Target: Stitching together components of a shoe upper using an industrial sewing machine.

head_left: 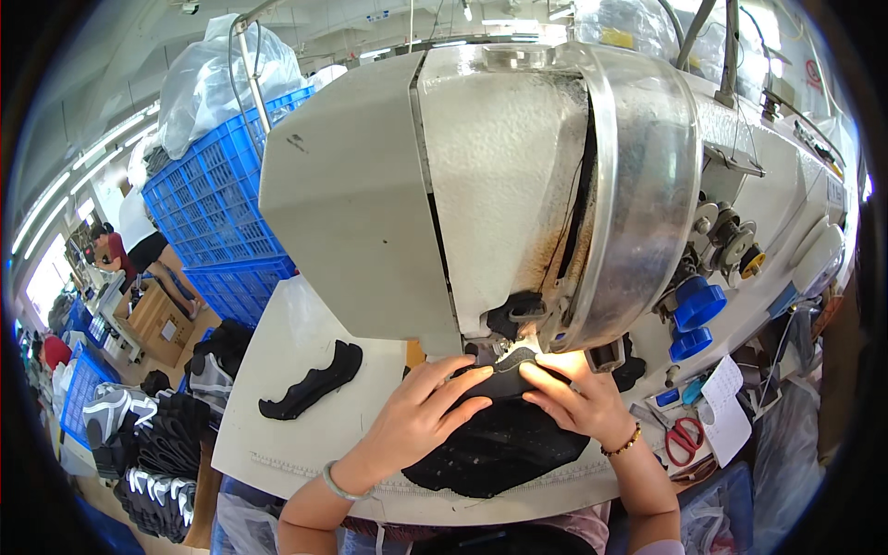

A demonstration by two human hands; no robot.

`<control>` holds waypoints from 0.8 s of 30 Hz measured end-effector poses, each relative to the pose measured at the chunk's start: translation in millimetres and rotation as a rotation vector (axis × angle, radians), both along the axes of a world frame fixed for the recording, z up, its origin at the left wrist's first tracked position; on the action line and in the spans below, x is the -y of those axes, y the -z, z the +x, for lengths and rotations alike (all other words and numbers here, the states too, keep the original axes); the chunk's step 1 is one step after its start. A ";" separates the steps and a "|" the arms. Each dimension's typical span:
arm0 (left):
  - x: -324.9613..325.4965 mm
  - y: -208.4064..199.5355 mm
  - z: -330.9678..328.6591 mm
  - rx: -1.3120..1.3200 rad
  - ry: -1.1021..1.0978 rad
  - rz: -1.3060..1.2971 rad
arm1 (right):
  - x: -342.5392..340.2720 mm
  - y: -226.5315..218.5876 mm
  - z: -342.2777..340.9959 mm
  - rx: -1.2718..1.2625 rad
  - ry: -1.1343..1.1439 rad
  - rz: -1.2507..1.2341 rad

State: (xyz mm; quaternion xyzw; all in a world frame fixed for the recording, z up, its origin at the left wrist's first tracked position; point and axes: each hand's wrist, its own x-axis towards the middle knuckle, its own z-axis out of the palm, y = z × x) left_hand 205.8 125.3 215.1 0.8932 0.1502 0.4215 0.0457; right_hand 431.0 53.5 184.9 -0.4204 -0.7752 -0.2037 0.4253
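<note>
A black curved fabric piece (502, 381) lies under the lit needle area of a large pale sewing machine (351, 194). My left hand (427, 405) grips its left side, with the fingertips close to the presser foot. On the other side my right hand (586, 400) holds the piece with thumb and fingers bent onto it. Nearer to me, a wide black fabric piece (495, 449) hangs over the table's front edge. Another cut black strip (313, 379) rests on the white table (277, 435), left of my left hand. The needle tip itself is hard to make out.
Red-handled scissors (684, 440) and a written paper sheet (723, 402) lie at the right. Blue knobs (696, 303) stick out from the machine. Stacked shoe uppers (166, 444) stand at the left below blue crates (217, 194). Other people (116, 254) are farther back.
</note>
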 end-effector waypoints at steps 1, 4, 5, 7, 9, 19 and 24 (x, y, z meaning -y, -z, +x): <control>0.2 0.1 0.3 0.000 -0.001 0.001 | -0.5 0.1 -0.2 0.012 -0.008 0.015; 2.3 2.6 0.8 0.047 -0.010 -0.070 | 0.9 2.6 -2.6 0.018 0.033 0.021; 1.5 4.9 1.0 0.063 -0.005 -0.089 | 1.9 1.4 -3.8 0.017 0.033 0.021; 1.4 6.1 1.2 0.077 0.001 -0.111 | 4.2 -1.2 -7.5 -0.031 0.057 -0.016; 3.2 4.3 1.4 0.091 -0.021 -0.121 | 3.9 0.2 -10.0 -0.052 0.069 -0.020; 4.9 7.9 0.5 0.089 -0.065 -0.154 | 2.0 3.6 -11.9 -0.042 0.120 0.043; 1.0 4.9 2.1 0.079 -0.037 -0.006 | 1.9 -0.4 -13.2 -0.040 0.115 0.076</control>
